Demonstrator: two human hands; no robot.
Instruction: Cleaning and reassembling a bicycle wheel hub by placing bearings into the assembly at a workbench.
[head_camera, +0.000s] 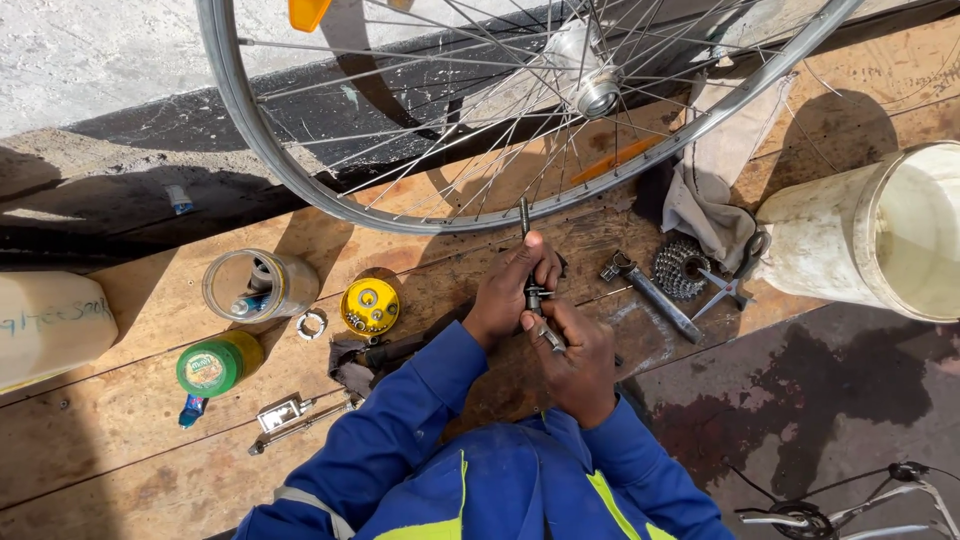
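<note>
The thin metal axle (530, 262) stands almost upright between both hands, its top end poking up close to the rim of the bicycle wheel (300, 170). The left hand (512, 290) has its fingers (540, 262) pinched round the upper part of the axle; the right hand (572, 352) has its fingers curled tight on the lower part, where a small nut or fitting seems to sit, though I can't make it out clearly.

Just right of the fingers lie a wrench (655, 295), a cassette of sprockets (680, 265) and a pair of scissors (735, 280), with a rag (710, 190) and a white bucket (870, 235) beyond. To their left sit a yellow tin of small parts (369, 306), a loose ring (312, 323), a glass jar (255, 285) and a green-lidded tub (212, 368).

I'd judge that a slip could drop a small piece onto the cluttered desk (120, 430), or send it rolling off the far edge beneath the wheel. Open room is scarce: only the patch straight under the hands is free, and the spokes crowd in above.
</note>
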